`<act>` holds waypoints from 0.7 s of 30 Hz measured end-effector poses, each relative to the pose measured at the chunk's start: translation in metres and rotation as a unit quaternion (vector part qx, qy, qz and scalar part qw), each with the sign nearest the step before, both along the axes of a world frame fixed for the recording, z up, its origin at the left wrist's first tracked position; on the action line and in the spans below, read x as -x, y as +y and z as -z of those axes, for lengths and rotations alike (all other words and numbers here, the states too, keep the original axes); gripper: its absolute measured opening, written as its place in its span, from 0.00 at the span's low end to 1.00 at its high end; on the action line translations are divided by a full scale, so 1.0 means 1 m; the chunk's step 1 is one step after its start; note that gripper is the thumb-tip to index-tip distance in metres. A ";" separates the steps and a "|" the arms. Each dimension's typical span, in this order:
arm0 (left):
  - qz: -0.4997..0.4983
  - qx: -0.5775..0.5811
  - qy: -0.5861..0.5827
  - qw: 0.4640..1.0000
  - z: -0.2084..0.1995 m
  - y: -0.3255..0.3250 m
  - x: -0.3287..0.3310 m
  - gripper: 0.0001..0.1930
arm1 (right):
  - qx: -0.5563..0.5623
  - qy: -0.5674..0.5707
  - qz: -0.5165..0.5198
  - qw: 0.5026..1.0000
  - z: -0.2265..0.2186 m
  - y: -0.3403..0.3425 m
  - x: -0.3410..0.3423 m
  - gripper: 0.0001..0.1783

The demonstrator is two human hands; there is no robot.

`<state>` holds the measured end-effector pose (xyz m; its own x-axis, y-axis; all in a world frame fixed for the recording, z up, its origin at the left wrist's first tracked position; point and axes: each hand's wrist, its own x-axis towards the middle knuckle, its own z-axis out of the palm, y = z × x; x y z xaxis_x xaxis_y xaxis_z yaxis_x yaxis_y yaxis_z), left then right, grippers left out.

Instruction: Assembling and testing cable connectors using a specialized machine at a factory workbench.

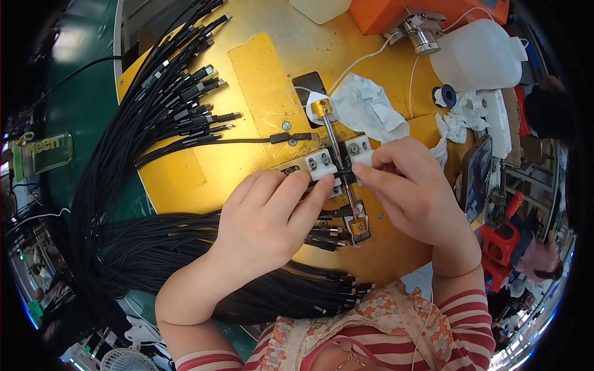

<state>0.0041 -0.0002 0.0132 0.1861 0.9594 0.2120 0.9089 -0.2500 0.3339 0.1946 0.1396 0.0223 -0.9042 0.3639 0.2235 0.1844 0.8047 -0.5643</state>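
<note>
My left grip [263, 215] curls, its thumb tip just beside the lower edge of a white block [320, 164]; my right grip [413, 185] sets its index fingertip close to another white block [361, 149]. I cannot tell whether either grip pinches anything. A metal rod [331, 137] runs between these 2 blocks, and 1 black connector [291, 137] lies to their left. Farther out, 2 fans of black cables [133, 123] spread over the yellow bench [244, 167], a crumpled white cloth [371, 111] right of the rod.
</note>
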 end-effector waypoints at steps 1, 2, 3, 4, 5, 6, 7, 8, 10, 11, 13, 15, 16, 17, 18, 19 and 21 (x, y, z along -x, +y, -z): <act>0.000 -0.001 0.000 1.000 0.000 0.000 0.000 0.22 | -0.012 -0.008 -0.002 1.000 -0.001 0.000 0.000 0.10; 0.000 -0.001 0.000 1.000 0.001 0.000 0.000 0.22 | -0.025 -0.016 -0.004 1.000 -0.003 -0.001 0.000 0.10; -0.001 -0.001 0.000 1.000 0.000 0.000 -0.001 0.22 | -0.025 -0.015 -0.004 1.000 -0.004 -0.002 0.001 0.10; -0.011 0.017 -0.011 1.000 -0.002 -0.001 -0.002 0.25 | 0.013 -0.008 -0.018 1.000 -0.006 -0.004 0.002 0.11; -0.021 0.035 -0.023 0.999 -0.003 -0.001 -0.003 0.29 | 0.049 -0.001 -0.030 0.998 -0.008 -0.006 0.002 0.11; -0.021 0.034 -0.024 0.999 -0.003 -0.001 -0.003 0.29 | 0.049 -0.002 -0.030 0.998 -0.008 -0.008 0.001 0.11; -0.018 0.028 -0.024 0.999 -0.002 -0.001 -0.003 0.28 | 0.082 0.011 -0.057 0.995 -0.009 -0.011 -0.001 0.12; -0.017 0.022 -0.023 0.999 -0.002 -0.001 -0.003 0.28 | 0.117 0.025 -0.085 0.989 -0.009 -0.012 -0.002 0.13; -0.022 0.021 -0.027 0.999 -0.002 -0.003 -0.003 0.28 | 0.124 0.035 -0.084 0.988 -0.008 -0.007 -0.004 0.13; -0.027 0.019 -0.031 0.999 -0.002 -0.003 -0.003 0.27 | 0.131 0.045 -0.082 0.987 -0.007 -0.004 -0.005 0.13; -0.028 0.015 -0.033 0.999 -0.001 -0.004 -0.003 0.27 | 0.135 0.042 -0.056 0.988 -0.007 -0.002 -0.004 0.12; -0.027 0.010 -0.034 0.999 -0.002 -0.004 -0.003 0.28 | 0.136 0.039 -0.028 0.990 -0.009 0.000 -0.005 0.12; -0.019 0.001 -0.027 0.999 -0.003 -0.004 -0.002 0.24 | 0.144 0.045 -0.020 0.988 -0.010 0.001 -0.006 0.11; -0.011 -0.007 -0.021 1.000 -0.003 -0.004 -0.001 0.21 | 0.154 0.049 -0.013 0.987 -0.011 0.002 -0.006 0.10; -0.011 -0.007 -0.021 1.000 -0.002 -0.004 0.001 0.21 | 0.154 0.049 -0.013 0.987 -0.010 0.002 -0.005 0.10; -0.005 -0.005 -0.022 1.000 -0.001 -0.004 0.003 0.21 | 0.158 0.053 -0.019 0.986 -0.010 0.002 -0.005 0.10; 0.001 -0.003 -0.023 1.000 0.001 -0.003 0.006 0.21 | 0.163 0.057 -0.024 0.985 -0.008 0.002 -0.003 0.10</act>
